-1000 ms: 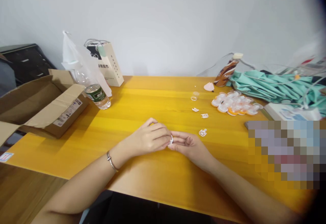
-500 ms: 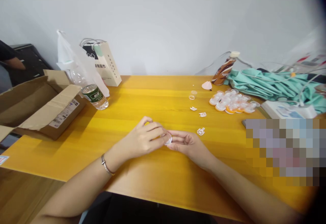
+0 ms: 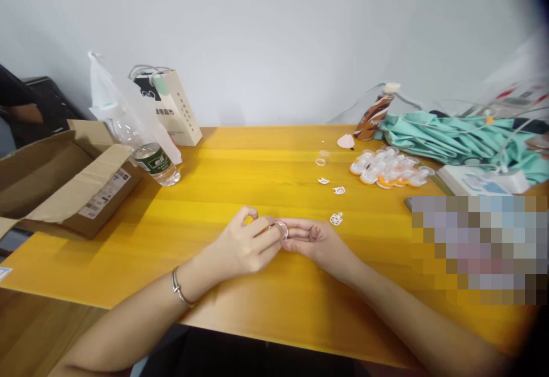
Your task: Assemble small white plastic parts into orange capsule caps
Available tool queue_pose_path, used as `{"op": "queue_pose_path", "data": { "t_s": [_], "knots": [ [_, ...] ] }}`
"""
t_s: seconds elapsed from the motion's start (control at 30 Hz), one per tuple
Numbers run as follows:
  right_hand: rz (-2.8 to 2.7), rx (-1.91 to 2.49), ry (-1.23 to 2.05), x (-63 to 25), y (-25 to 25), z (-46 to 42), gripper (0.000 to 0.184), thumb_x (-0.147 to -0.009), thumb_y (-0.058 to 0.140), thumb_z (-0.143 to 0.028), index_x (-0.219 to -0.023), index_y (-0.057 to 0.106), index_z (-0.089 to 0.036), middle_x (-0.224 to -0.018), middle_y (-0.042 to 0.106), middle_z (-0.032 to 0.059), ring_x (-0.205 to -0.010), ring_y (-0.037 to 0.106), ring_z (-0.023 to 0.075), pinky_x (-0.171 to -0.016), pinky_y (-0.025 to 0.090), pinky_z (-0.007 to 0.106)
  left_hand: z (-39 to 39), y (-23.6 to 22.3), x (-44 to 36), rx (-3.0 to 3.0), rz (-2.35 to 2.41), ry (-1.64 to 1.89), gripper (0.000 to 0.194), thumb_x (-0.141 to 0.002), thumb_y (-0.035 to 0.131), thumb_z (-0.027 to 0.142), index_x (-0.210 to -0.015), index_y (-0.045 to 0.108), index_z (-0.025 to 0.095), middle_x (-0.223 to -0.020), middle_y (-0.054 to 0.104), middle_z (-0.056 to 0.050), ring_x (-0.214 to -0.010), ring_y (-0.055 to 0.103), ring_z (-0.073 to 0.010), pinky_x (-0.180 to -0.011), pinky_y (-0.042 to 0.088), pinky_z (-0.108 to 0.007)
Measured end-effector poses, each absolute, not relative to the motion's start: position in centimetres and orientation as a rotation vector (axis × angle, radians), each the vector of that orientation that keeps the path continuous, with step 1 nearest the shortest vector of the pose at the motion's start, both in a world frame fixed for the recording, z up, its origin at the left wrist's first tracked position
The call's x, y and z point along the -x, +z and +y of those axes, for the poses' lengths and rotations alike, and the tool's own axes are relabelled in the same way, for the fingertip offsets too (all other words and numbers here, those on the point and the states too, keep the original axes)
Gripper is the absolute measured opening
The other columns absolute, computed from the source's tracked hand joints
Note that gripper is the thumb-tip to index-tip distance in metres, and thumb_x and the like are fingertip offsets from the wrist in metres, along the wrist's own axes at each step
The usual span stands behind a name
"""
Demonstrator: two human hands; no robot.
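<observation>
Above the front part of the table (image 3: 274,302), a small round clear plastic piece (image 3: 282,230) with a pale rim sits between my hands. The fingers and thumb of my right hand (image 3: 319,244) pinch it from the right. My left hand (image 3: 251,242) has its curled fingers on the piece from the left, partly covering it. Several white flat cut-out parts lie beyond my right hand, the nearest a wheel-patterned one (image 3: 337,219). A small clear cup (image 3: 322,158) stands behind them.
A cluster of clear and orange round containers (image 3: 388,168) lies at the right, near a brown bottle (image 3: 374,115) and green cloth (image 3: 450,137). On the left are an open cardboard box (image 3: 77,188), a water bottle (image 3: 158,164) and a paper bag (image 3: 182,108).
The round piece has turned slightly between the fingers, and my left hand's fingers have shifted a little on it. The whole view has moved slightly.
</observation>
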State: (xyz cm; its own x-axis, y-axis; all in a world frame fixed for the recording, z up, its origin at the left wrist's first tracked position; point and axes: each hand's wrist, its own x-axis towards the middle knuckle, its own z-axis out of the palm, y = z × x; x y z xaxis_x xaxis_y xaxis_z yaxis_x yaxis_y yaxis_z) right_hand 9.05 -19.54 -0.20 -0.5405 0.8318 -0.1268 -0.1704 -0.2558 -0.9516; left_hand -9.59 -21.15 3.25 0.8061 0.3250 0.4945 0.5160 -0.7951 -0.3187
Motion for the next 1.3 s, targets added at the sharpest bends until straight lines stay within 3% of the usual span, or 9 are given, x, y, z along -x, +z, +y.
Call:
{"op": "queue_pose_path", "data": {
  "t_s": [0.43, 0.7, 1.0, 1.2, 1.3],
  "knots": [
    [-1.288, 0.843, 1.888, -9.0, 0.0, -19.7, 0.034, -0.064, 0.072, -0.021, -0.097, 0.066, -0.024, -0.085, 0.072, -0.001, -0.083, 0.066, 0.0154, -0.086, 0.048, 0.034, -21.1, 3.6, 9.7, 2.688, -0.692, -0.515, 0.018, -0.089, 0.042, 0.012, -0.076, 0.055, 0.016, -0.091, 0.064, -0.001, -0.089, 0.054, -0.0145, -0.071, 0.031, -0.033],
    [-1.277, 0.818, 1.911, -9.2, -1.0, -19.5, 0.036, -0.064, 0.072, -0.02, -0.1, 0.065, -0.024, -0.086, 0.072, -0.0002, -0.083, 0.066, 0.0146, -0.085, 0.048, 0.032, -21.2, 4.3, 10.0, 2.73, -0.784, -0.348, 0.016, -0.088, 0.042, 0.019, -0.093, 0.058, 0.017, -0.099, 0.061, -0.007, -0.097, 0.051, -0.0206, -0.073, 0.034, -0.035],
    [-1.305, 0.894, 1.844, -9.6, -0.4, -19.0, 0.04, -0.063, 0.073, -0.022, -0.102, 0.064, -0.024, -0.095, 0.071, 0.0008, -0.089, 0.065, 0.0167, -0.092, 0.044, 0.037, -20.1, 5.5, 11.4, 3.078, -1.154, -0.818, 0.027, -0.086, 0.046, 0.023, -0.11, 0.055, 0.022, -0.103, 0.057, -0.006, -0.093, 0.053, -0.0155, -0.084, 0.04, -0.032],
    [-1.378, 0.966, 1.794, -9.9, -0.2, -18.7, 0.042, -0.064, 0.072, -0.025, -0.104, 0.063, -0.024, -0.099, 0.07, 0.0009, -0.094, 0.064, 0.0183, -0.095, 0.042, 0.038, -18.9, 4.1, 12.8, 3.183, -1.467, -0.313, 0.053, -0.073, 0.061, 0.041, -0.12, 0.045, 0.02, -0.106, 0.051, -0.007, -0.093, 0.053, -0.0203, -0.081, 0.044, -0.034],
    [-1.4, 0.972, 1.782, -9.9, -0.2, -18.6, 0.042, -0.064, 0.071, -0.026, -0.106, 0.062, -0.023, -0.101, 0.069, 0.0017, -0.096, 0.063, 0.0188, -0.096, 0.041, 0.038, -18.3, 3.0, 13.0, 3.216, -1.499, -0.213, 0.026, -0.079, 0.055, 0.032, -0.102, 0.054, 0.018, -0.096, 0.052, -0.006, -0.08, 0.055, -0.0162, -0.074, 0.045, -0.031]
  ]
}}
